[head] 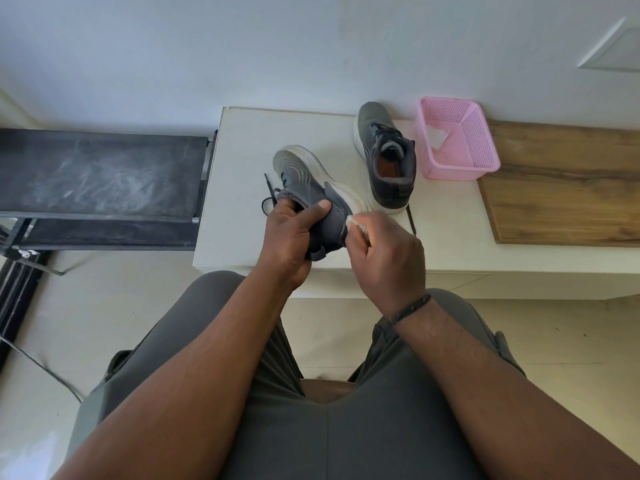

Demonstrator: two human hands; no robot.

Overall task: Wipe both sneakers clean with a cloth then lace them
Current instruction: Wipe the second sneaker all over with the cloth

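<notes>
Frame centre: left hand (289,233) clamped round sneaker (308,188) collar; right hand (388,252) fingers pinching cloth (354,221) against heel. Probably light, soft upper, stiff sole; grip collar.

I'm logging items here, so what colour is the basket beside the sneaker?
Pink, with a perforated mesh pattern: the basket, seen in the head view.
</notes>
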